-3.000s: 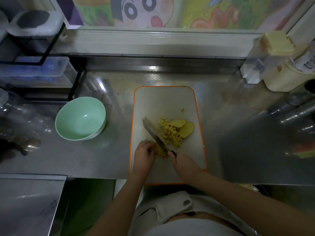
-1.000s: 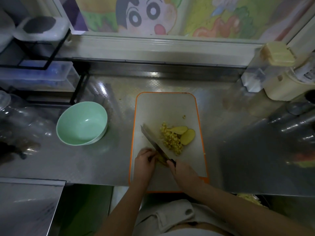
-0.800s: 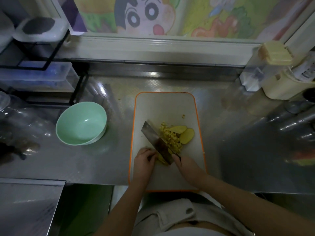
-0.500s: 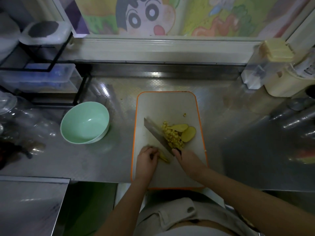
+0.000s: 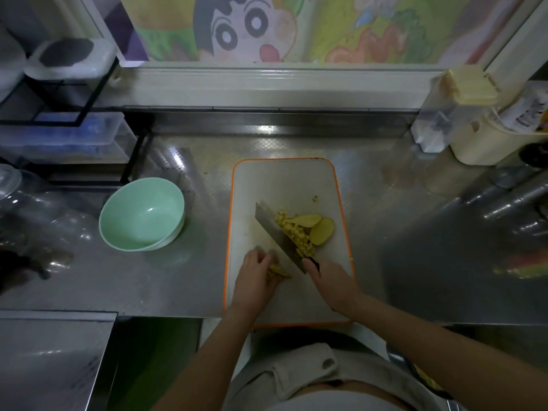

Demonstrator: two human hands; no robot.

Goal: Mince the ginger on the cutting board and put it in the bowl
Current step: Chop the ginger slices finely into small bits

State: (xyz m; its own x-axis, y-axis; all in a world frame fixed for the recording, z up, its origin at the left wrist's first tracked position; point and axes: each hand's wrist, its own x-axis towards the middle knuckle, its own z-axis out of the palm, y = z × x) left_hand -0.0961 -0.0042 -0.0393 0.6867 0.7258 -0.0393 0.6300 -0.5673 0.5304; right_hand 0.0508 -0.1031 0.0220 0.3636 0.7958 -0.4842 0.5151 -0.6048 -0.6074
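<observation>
— Steel counter (image 5: 415, 232) filled the frame, with a cartoon picture (image 5: 237, 25) on the wall along the top?

— Yes. I found no writing on the picture. The only print was a label (image 5: 527, 109) above a cream jug (image 5: 486, 140) at the upper right, too small to read.

— And the ginger?

— On the orange-edged cutting board (image 5: 284, 185) at the centre. A heap of minced ginger (image 5: 296, 232) lay against the right side of the knife (image 5: 278, 232) blade, touching two whole slices (image 5: 321, 231) further right.

— The hands?

— The right hand (image 5: 332, 280) was curled round the knife handle, the blade slanting up-left across the board. The left hand (image 5: 255, 271), a little blurred, had its fingers bent over a yellow ginger piece (image 5: 278, 271) just lower left of the blade.

— The bowl?

— The green bowl (image 5: 142, 215) stood left of the board, apart from it.

— Anything else nearby?

— A black rack (image 5: 89, 93) holding clear boxes sat at the upper left, and a clear container (image 5: 444, 114) with a yellow lid stood beside the jug.
</observation>
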